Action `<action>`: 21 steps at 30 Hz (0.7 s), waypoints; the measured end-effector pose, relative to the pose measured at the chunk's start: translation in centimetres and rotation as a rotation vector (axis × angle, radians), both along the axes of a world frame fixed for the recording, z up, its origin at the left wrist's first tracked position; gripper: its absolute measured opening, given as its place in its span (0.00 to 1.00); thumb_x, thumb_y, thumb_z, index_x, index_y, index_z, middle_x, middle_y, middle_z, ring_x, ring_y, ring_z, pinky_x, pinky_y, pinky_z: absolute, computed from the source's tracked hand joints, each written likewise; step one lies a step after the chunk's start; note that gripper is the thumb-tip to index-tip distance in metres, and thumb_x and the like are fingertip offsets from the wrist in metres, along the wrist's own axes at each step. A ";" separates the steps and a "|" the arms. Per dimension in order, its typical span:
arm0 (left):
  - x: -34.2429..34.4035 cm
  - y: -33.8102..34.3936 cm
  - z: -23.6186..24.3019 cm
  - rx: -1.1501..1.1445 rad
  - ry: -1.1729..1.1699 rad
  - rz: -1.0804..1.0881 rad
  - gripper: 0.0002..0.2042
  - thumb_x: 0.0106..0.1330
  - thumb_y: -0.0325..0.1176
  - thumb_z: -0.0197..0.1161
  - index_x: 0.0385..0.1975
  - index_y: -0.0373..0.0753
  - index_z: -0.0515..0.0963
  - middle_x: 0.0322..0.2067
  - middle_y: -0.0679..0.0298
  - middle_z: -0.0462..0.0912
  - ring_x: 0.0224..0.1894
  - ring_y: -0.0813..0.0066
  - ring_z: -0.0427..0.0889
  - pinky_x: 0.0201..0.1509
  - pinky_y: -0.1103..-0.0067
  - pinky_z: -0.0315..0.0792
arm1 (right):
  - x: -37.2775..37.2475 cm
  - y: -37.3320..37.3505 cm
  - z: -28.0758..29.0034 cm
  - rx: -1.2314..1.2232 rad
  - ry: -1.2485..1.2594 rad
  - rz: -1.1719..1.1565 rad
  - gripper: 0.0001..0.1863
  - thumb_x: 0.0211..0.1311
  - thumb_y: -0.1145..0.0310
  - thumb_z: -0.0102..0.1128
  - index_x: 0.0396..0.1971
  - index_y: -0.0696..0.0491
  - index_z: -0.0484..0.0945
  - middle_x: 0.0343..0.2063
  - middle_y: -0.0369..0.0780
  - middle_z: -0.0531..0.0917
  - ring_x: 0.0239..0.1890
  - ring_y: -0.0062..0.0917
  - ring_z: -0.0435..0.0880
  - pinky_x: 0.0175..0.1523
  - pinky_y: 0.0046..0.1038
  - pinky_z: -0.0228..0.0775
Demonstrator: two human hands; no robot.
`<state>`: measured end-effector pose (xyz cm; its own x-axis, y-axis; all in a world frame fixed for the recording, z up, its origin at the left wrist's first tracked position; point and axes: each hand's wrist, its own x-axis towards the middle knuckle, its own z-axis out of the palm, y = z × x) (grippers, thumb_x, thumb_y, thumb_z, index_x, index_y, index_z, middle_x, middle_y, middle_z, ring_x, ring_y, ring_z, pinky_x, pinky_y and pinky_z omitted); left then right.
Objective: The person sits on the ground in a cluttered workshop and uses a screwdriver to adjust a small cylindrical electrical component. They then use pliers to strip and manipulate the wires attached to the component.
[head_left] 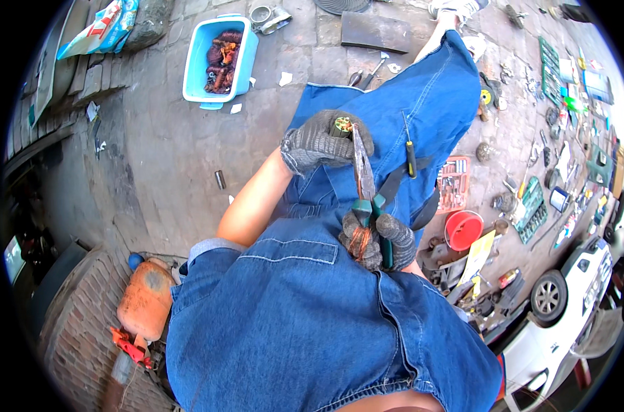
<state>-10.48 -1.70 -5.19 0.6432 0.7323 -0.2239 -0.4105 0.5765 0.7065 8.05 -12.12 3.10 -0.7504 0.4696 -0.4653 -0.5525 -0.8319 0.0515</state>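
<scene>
My left hand (319, 145), in a dark grey knit glove, is closed around a small round part (343, 125) whose end shows yellow-green and copper colours. Most of that part is hidden by the fingers. In my gloved right hand (378, 242) are needle-nose pliers (363, 175) with green handles; their jaw tips reach up against the part. Copper-coloured wire strands (360, 242) show at the right fingers; whether they are gripped or wrapped I cannot tell. A small screwdriver (411, 158) with a yellow and black handle lies on the blue denim (408, 103) over my legs.
A light-blue tub (194, 62) at the upper left holds reddish-brown wire coils (224, 60). On the right are a red bucket (464, 230), a red socket case (454, 185), scattered tools and a white car (566, 336). An orange tank (145, 300) stands lower left.
</scene>
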 end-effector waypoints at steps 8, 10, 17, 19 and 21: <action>1.2 0.8 1.7 -0.142 0.035 -0.006 0.24 0.45 0.41 0.71 0.39 0.32 0.74 0.24 0.66 0.74 0.23 0.83 0.70 0.21 0.86 0.64 | 0.0 1.0 -0.5 -0.006 0.064 -0.066 0.24 0.48 0.53 0.64 0.37 0.56 0.69 0.27 0.39 0.72 0.29 0.25 0.72 0.31 0.26 0.67; 1.6 0.9 1.3 -0.055 0.058 0.048 0.24 0.48 0.40 0.69 0.44 0.35 0.72 0.29 0.67 0.75 0.24 0.86 0.70 0.20 0.89 0.61 | 0.2 1.3 -0.7 -0.014 0.075 -0.050 0.24 0.48 0.54 0.64 0.37 0.56 0.69 0.28 0.39 0.73 0.30 0.26 0.73 0.32 0.27 0.68; 2.2 1.9 1.0 0.209 0.235 0.144 0.22 0.54 0.36 0.66 0.48 0.39 0.70 0.39 0.66 0.76 0.29 0.85 0.72 0.28 0.87 0.68 | 0.7 2.6 -0.2 -0.024 0.113 0.058 0.30 0.46 0.53 0.65 0.43 0.60 0.70 0.36 0.47 0.76 0.36 0.32 0.78 0.37 0.33 0.73; 2.3 2.0 0.7 0.263 0.236 0.138 0.22 0.55 0.36 0.65 0.49 0.39 0.70 0.38 0.67 0.76 0.30 0.85 0.72 0.29 0.87 0.68 | 0.4 2.8 -0.2 -0.017 0.115 0.080 0.32 0.46 0.53 0.65 0.44 0.62 0.70 0.39 0.49 0.76 0.36 0.33 0.78 0.37 0.34 0.74; 2.5 2.1 0.5 0.193 0.187 0.113 0.23 0.55 0.37 0.65 0.50 0.38 0.69 0.37 0.68 0.75 0.30 0.85 0.72 0.29 0.87 0.68 | 0.0 3.2 0.5 -0.037 0.132 0.082 0.33 0.46 0.53 0.65 0.44 0.64 0.69 0.39 0.51 0.76 0.37 0.34 0.78 0.38 0.34 0.74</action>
<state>-7.96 0.39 -4.67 0.5156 0.8375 -0.1809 -0.3165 0.3824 0.8681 8.01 -8.93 3.56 -0.8415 0.3883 -0.3757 -0.4688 -0.8704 0.1504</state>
